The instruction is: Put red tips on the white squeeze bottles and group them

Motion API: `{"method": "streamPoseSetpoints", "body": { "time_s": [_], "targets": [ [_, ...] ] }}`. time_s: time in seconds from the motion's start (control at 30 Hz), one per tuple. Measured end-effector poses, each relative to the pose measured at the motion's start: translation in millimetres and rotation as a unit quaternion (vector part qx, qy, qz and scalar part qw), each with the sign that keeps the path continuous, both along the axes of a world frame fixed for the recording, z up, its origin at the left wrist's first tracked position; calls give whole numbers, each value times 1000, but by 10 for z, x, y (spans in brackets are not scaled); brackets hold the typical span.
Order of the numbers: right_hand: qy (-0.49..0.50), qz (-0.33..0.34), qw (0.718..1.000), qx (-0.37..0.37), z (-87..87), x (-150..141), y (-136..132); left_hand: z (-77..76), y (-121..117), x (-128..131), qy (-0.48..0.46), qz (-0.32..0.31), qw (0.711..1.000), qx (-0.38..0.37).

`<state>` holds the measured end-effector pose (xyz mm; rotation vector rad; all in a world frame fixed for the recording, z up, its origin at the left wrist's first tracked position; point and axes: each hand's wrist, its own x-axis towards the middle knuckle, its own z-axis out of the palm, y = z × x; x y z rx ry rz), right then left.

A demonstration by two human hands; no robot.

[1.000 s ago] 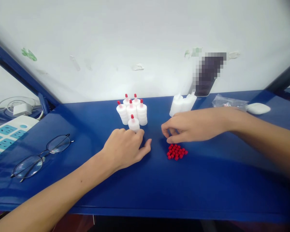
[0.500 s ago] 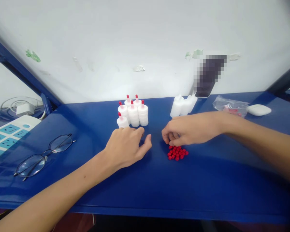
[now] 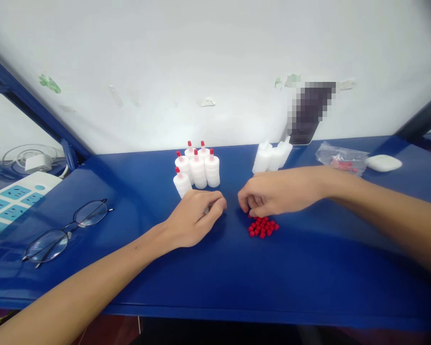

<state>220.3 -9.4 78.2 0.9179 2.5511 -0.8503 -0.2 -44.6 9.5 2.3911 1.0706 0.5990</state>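
Observation:
My left hand (image 3: 198, 218) is closed on the blue shelf, thumb and forefinger brought together. Whatever those fingers may hold is hidden. Just behind it stands a group of white squeeze bottles (image 3: 200, 173) with red-tipped nozzles, the nearest one partly covered by the hand. My right hand (image 3: 269, 194) hovers, fingers curled, at the back edge of a pile of small red caps (image 3: 264, 227). Its fingertips reach the pile, but I cannot see whether a cap is between them. Beyond this hand are several white bottles (image 3: 269, 157) without red tips, partly hidden by it.
A clear plastic bag (image 3: 343, 158) with red pieces lies at the right, beside a white mouse-shaped object (image 3: 384, 163). A phone (image 3: 305, 129), partly pixelated, leans on the wall. Eyeglasses (image 3: 70, 230) and a power strip (image 3: 14, 203) are on the left.
My left hand has shifted slightly right and its thumb and forefinger have closed together. My right hand has moved a little left, still curled at the red caps.

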Motion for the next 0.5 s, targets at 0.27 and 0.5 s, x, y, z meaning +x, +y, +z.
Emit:
{"method": "streamPoseSetpoints", "body": {
  "time_s": [0.27,0.5],
  "targets": [
    [52,-19,990,126,-216,-1,20,-17,-11,-14,-21,-38,999,-31],
    [225,-27,946,233,-219,-87,29,-88,8,56,-191,-34,975,-107]
  ]
}}
